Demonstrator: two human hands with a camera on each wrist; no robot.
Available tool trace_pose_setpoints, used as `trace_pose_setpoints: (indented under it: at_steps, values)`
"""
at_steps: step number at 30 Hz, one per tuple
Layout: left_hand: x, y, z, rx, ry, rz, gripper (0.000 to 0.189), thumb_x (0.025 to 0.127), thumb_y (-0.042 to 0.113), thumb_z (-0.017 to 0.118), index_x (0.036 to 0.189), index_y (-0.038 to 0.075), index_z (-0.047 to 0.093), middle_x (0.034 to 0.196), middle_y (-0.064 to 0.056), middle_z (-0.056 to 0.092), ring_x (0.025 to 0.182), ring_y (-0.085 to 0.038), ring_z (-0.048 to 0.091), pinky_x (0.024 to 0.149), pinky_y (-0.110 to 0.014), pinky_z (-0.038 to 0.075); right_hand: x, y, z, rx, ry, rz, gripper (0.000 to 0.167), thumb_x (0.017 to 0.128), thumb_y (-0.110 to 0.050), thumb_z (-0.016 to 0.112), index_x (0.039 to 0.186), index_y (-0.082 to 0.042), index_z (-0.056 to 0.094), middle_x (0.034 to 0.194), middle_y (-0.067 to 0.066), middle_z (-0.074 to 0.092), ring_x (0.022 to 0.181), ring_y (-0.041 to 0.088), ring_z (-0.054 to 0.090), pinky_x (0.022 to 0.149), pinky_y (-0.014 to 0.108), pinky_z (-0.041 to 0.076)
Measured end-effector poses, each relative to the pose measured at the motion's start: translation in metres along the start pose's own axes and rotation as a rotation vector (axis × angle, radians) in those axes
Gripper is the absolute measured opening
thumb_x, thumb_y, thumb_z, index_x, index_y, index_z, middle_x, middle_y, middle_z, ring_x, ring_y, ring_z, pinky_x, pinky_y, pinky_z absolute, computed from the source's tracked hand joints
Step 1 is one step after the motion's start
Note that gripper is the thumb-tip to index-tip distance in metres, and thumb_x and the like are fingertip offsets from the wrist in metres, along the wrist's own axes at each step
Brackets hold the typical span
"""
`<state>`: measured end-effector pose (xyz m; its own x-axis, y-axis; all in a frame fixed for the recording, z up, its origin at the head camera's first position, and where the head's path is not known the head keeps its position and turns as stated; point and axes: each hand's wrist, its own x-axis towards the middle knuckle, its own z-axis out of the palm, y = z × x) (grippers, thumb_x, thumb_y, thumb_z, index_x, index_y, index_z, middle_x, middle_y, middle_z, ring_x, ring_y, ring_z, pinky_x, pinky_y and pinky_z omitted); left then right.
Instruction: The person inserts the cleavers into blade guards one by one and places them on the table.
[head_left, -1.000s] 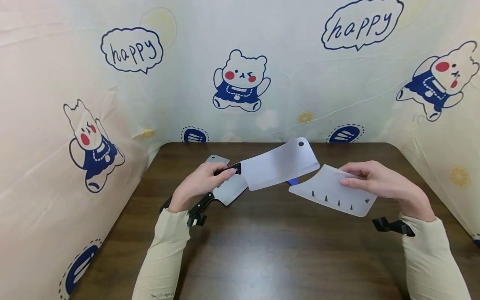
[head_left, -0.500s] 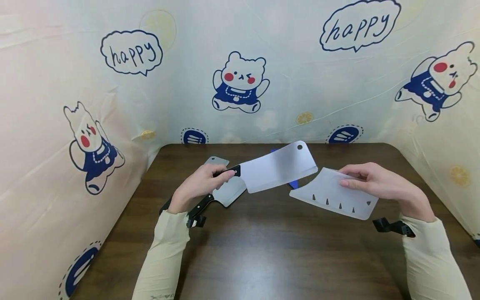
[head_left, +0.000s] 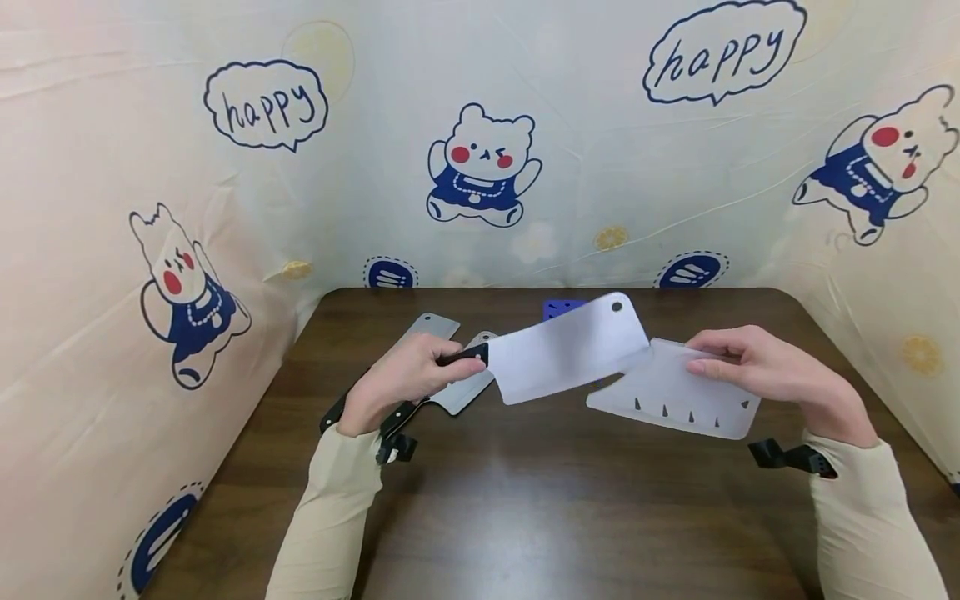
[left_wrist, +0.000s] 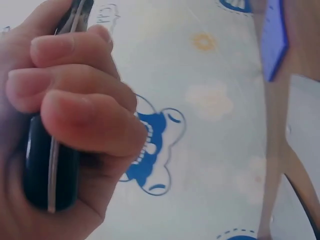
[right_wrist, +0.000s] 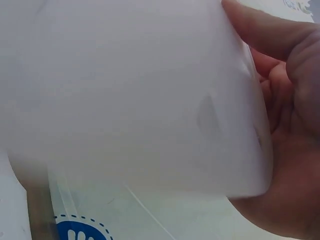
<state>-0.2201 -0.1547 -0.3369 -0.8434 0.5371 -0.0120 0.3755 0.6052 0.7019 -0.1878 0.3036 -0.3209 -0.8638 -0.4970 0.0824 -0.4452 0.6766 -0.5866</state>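
In the head view my left hand grips the black handle of a cleaver, its broad blade pointing right above the table. The left wrist view shows my fingers curled round that handle. My right hand pinches the upper edge of a whitish plastic blade guard, thumb on the near face. Several small slots run along the guard's lower edge, and its left edge is concave. The blade's far corner overlaps the guard's upper left part. The guard fills most of the right wrist view.
Two more cleavers lie at the left of the brown table, one blade behind the other blade, partly hidden by my left hand. A blue slotted guard lies at the back, partly behind the held blade. A printed sheet encloses the table.
The cleaver has moved down and slightly right; its far corner, apart from the guard before, now overlaps it. The guard has shifted slightly right and down. Both hands keep their holds.
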Motion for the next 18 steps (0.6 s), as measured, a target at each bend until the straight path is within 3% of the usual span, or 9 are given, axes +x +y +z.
trace_pose_setpoints:
  at_steps: [3, 5, 8, 11, 14, 18]
  values:
    - [-0.001, 0.003, 0.001, 0.044, -0.045, 0.016, 0.041, 0.089, 0.051, 0.066, 0.065, 0.019, 0.060, 0.054, 0.006, 0.035, 0.046, -0.013, 0.035, 0.044, -0.025, 0.026, -0.001, 0.002, -0.002, -0.023, 0.025, -0.004, 0.013, 0.095, -0.021, 0.065, 0.107, -0.021, 0.068, 0.094, -0.002, 0.068, 0.076, 0.007, 0.062, 0.062, 0.026, 0.053]
    - [0.000, 0.003, 0.003, 0.048, -0.108, 0.005, 0.037, 0.091, 0.044, 0.067, 0.064, 0.019, 0.059, 0.055, 0.007, 0.038, 0.044, -0.012, 0.037, 0.043, -0.024, 0.028, -0.002, 0.004, -0.003, -0.023, 0.029, -0.002, 0.013, 0.094, -0.020, 0.066, 0.107, -0.022, 0.069, 0.093, -0.003, 0.069, 0.076, 0.007, 0.062, 0.061, 0.027, 0.053]
    - [-0.001, 0.002, 0.007, 0.040, -0.224, -0.017, 0.033, 0.092, 0.029, 0.064, 0.063, 0.019, 0.053, 0.055, 0.007, 0.038, 0.040, -0.012, 0.036, 0.040, -0.024, 0.031, -0.003, 0.007, -0.002, -0.009, -0.001, -0.019, 0.013, 0.094, -0.019, 0.066, 0.106, -0.023, 0.069, 0.092, -0.005, 0.069, 0.076, 0.007, 0.063, 0.062, 0.026, 0.053]
    - [-0.004, 0.004, 0.012, 0.054, -0.303, -0.042, 0.033, 0.087, 0.015, 0.059, 0.058, 0.019, 0.043, 0.052, 0.008, 0.033, 0.040, -0.011, 0.032, 0.041, -0.023, 0.028, -0.003, 0.010, 0.002, -0.011, -0.058, -0.077, 0.015, 0.093, -0.018, 0.066, 0.108, -0.022, 0.070, 0.092, -0.007, 0.068, 0.078, 0.005, 0.062, 0.063, 0.025, 0.052]
    - [-0.008, 0.011, 0.015, 0.111, -0.320, -0.058, 0.035, 0.082, 0.006, 0.057, 0.056, 0.019, 0.039, 0.051, 0.009, 0.030, 0.043, -0.009, 0.028, 0.045, -0.023, 0.022, 0.000, 0.010, 0.007, -0.014, -0.099, -0.159, 0.017, 0.094, -0.016, 0.066, 0.109, -0.022, 0.070, 0.091, -0.010, 0.067, 0.077, 0.004, 0.061, 0.062, 0.023, 0.050]
    - [-0.009, 0.018, 0.016, 0.249, -0.312, -0.052, 0.037, 0.081, 0.006, 0.059, 0.054, 0.020, 0.038, 0.052, 0.010, 0.030, 0.047, -0.008, 0.027, 0.048, -0.024, 0.020, 0.009, 0.007, 0.017, -0.038, -0.123, -0.264, 0.016, 0.094, -0.015, 0.065, 0.107, -0.023, 0.070, 0.090, -0.013, 0.068, 0.075, 0.001, 0.060, 0.061, 0.022, 0.049]
